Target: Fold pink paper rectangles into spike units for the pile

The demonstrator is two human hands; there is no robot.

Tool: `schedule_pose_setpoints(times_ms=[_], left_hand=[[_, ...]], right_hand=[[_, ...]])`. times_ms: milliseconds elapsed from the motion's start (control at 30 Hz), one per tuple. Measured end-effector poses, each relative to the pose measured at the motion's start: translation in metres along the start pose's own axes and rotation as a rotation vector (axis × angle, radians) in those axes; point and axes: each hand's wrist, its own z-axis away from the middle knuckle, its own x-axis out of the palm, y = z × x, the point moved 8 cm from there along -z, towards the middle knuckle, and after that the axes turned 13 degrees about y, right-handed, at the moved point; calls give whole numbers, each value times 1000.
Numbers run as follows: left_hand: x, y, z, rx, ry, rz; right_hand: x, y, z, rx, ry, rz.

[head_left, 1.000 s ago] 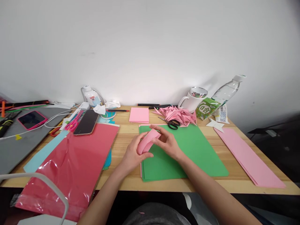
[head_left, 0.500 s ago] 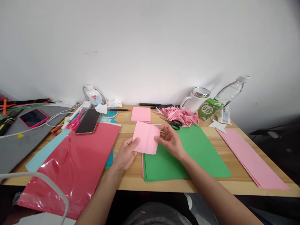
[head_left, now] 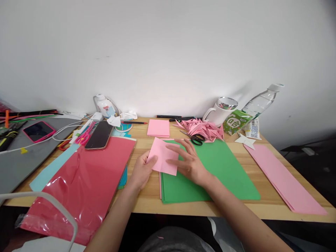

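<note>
A small square of pink paper [head_left: 163, 158], creased down the middle, is held up over the left edge of the green paper sheets [head_left: 223, 175]. My left hand [head_left: 143, 169] pinches its left side, thumb on top. Over the right part of the square, my right hand [head_left: 190, 161] has its fingers spread; whether the fingertips touch the paper I cannot tell. Behind the square lies a stack of pink paper squares [head_left: 158, 128]. To its right is a heap of pointed, folded pink paper pieces [head_left: 203, 128], with black-handled scissors [head_left: 197, 139] in front.
Red sheets in plastic [head_left: 86, 189] and a phone [head_left: 100, 135] lie to the left. A white mug [head_left: 219, 113], a green box [head_left: 236, 121] and a leaning water bottle [head_left: 262, 101] stand at the back right. Long pink sheets [head_left: 283, 178] lie along the right side.
My right hand has let go of the square's right edge and opened, its fingers now spread over the paper. The left hand keeps its hold.
</note>
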Motion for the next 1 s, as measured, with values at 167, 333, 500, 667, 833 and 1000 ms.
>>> schedule_pose_setpoints(times_ms=[167, 333, 500, 667, 833, 1000], left_hand=[[8, -1, 3, 25, -91, -118], [24, 2, 8, 158, -209, -408], [21, 16, 14, 540, -59, -648], [24, 28, 64, 1133, -86, -851], [22, 14, 91, 1212, -147, -1060], [18, 9, 99, 1248, -160, -1173]], right_hand=[[-9, -24, 9, -118, -203, -107], [-13, -33, 20, -33, -275, -195], [1, -18, 31, 232, -259, -338], [13, 3, 36, 547, -240, -446], [19, 15, 41, 738, -270, -519], [21, 23, 43, 787, -278, -492]])
